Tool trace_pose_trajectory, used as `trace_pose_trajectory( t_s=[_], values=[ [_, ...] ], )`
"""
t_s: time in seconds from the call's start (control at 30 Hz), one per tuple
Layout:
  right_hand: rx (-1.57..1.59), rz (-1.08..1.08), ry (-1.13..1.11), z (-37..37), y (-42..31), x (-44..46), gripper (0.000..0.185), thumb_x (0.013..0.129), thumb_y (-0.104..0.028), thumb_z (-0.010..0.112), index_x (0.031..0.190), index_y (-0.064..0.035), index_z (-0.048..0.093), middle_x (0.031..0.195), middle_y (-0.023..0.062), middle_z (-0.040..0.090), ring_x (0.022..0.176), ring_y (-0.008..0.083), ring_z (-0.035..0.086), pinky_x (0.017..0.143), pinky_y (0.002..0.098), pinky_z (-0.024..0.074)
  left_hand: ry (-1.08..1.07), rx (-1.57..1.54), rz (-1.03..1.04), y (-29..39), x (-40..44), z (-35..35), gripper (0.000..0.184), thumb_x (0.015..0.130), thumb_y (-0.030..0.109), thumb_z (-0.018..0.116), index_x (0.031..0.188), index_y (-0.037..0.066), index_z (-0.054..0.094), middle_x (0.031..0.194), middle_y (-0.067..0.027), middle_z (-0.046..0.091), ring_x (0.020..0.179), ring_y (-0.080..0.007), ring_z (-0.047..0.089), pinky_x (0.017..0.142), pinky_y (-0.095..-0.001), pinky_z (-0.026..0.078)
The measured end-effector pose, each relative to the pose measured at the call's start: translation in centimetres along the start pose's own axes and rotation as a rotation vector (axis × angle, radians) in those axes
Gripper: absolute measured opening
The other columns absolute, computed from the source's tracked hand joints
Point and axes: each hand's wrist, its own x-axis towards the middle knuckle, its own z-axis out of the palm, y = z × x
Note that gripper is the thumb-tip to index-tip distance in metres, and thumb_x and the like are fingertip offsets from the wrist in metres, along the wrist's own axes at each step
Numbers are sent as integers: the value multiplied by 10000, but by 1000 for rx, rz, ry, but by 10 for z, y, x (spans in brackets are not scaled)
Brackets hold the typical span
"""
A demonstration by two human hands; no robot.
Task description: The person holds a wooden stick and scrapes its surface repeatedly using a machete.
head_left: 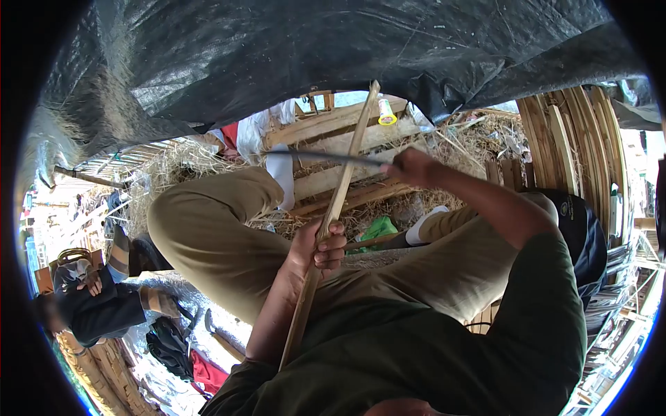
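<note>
My left hand (319, 248) is wrapped round a long pale strip of split wood or bamboo (352, 149), which slants up from my chest to beyond my knees. In my right hand (414, 168) is a long, thin dark blade, like a machete (326, 157), pointing left. The blade crosses the strip above my left hand; whether its edge bites into the strip I cannot make out. Most of the handle is hidden in my fist.
Wooden slats (333, 182) and straw lie between my legs, with a yellow-and-white cup (386, 112) and a green plastic bag (379, 232). A dark tarp (277, 62) hangs ahead. Bamboo strips (565, 142) stand at right. Another person (104, 298) sits at left.
</note>
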Motion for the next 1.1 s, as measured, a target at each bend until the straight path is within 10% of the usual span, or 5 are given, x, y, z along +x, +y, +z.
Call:
trace_pose_trajectory(
  t_s=[0.47,0.63,1.1],
  values=[
    [-18,276,193,5,99,27,1047,851,-854,405,916,165,641,791,290,675,746,408,700,708,503,554,299,337,-44,-17,21,-5,373,1056,485,374,839,194,463,552,87,368,416,-35,323,377,-199,271],
    [259,456,67,23,84,15,787,806,-754,632,621,9,573,590,155,627,519,245,666,495,391,532,380,511,-40,-25,35,-24,434,1036,521,351,843,153,475,566,48,402,433,-94,362,406,-263,321],
    [283,281,-118,29,52,10,489,768,-424,767,626,19,613,550,126,600,453,234,595,424,381,497,593,688,87,9,72,-43,470,1012,456,367,944,50,595,632,-8,501,508,-186,530,459,-309,438]
  ],
)
